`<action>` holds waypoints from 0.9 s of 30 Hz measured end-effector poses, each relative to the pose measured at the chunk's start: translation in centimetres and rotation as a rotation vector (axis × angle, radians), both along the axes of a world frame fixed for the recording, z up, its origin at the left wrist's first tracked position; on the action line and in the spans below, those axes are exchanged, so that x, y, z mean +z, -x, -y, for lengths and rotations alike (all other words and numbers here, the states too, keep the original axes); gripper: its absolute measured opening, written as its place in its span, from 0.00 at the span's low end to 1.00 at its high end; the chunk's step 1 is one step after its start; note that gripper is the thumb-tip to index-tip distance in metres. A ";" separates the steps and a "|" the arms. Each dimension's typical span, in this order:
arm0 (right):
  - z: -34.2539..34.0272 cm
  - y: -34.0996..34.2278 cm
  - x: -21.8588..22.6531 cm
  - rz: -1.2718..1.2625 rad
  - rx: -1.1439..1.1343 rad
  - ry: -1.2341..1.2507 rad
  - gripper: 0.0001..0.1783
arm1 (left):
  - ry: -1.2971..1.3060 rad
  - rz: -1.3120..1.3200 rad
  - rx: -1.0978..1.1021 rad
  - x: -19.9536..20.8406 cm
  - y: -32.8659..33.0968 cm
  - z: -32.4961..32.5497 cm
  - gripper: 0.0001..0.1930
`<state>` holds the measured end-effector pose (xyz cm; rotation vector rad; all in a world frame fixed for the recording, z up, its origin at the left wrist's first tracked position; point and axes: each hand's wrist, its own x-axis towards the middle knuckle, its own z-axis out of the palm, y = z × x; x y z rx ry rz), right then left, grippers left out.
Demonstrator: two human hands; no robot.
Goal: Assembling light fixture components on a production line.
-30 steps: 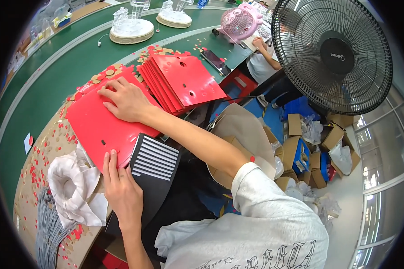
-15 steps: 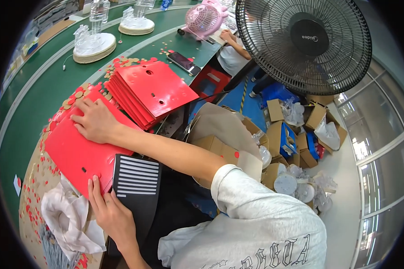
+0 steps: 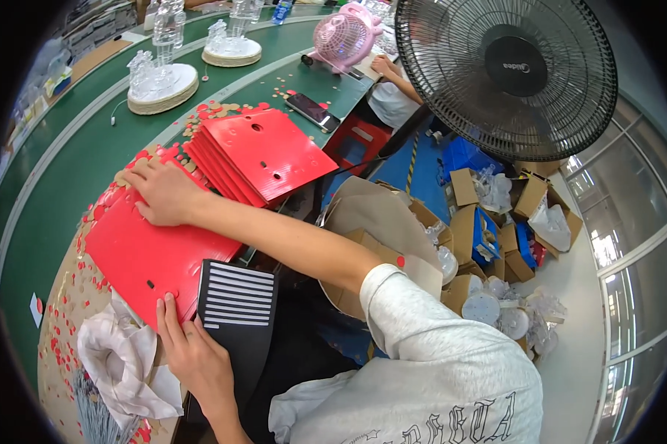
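A flat red plastic sheet (image 3: 152, 248) with a small dark slot lies on the table at left. My right hand (image 3: 163, 194) reaches across and rests palm down on its far part, fingers stretched toward the loose discs by the edge. Close to me, my left hand (image 3: 196, 359) lies with straight fingers on the sheet's near edge, its thumb beside that edge. The thumb's contact is hard to make out. Just right of the sheet is a black panel with white stripes (image 3: 239, 294). Beyond my right hand stands a stack of red sheets (image 3: 267, 152) with punched holes.
Red and tan discs (image 3: 67, 325) litter the table. A white cloth (image 3: 115, 348) and grey tassels (image 3: 95, 403) lie at near left. A phone (image 3: 311, 111) and pink fan (image 3: 343, 38) are farther back. The large black fan (image 3: 507, 66) and an open carton (image 3: 374, 211) stand at right.
The whole view has shifted slightly. My right hand has slid a little toward the sheet's far edge, and its fingers are less spread. My left hand stays at the near edge.
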<state>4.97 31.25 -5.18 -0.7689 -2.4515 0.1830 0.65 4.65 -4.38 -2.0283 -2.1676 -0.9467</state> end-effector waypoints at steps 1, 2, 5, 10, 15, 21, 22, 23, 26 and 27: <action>-0.8 -0.1 0.1 0.075 0.031 -0.067 0.33 | -0.008 -0.013 -0.006 0.0 0.0 -0.1 0.07; -1.3 -0.1 0.1 0.108 0.049 -0.050 0.33 | -0.011 -0.004 -0.005 0.1 -0.2 -0.1 0.07; -2.5 0.7 1.0 0.116 0.096 -0.033 0.31 | -0.010 0.006 0.002 0.1 -0.3 -0.1 0.07; -2.1 2.0 3.1 0.151 0.129 0.182 0.24 | 0.001 0.040 0.001 0.3 -0.4 -0.1 0.07; -1.9 2.4 3.8 0.361 0.050 -0.017 0.24 | 0.012 0.057 0.015 0.6 -0.5 -0.2 0.07; -2.1 2.8 6.0 0.673 0.043 0.272 0.27 | 0.002 0.069 0.014 0.2 -0.8 -0.4 0.07; -2.1 2.9 5.7 0.595 0.035 0.186 0.26 | -0.009 0.066 0.010 0.1 -1.0 -0.4 0.07; -2.0 2.9 5.5 0.517 0.026 0.099 0.24 | 0.006 0.065 0.018 0.2 -1.0 -0.3 0.07; -0.9 3.2 5.4 0.357 -0.017 -0.145 0.22 | 0.033 0.039 0.021 0.4 -0.7 0.1 0.08; -0.7 2.9 5.6 0.323 -0.008 -0.174 0.22 | 0.014 0.059 0.028 0.2 -0.6 0.1 0.08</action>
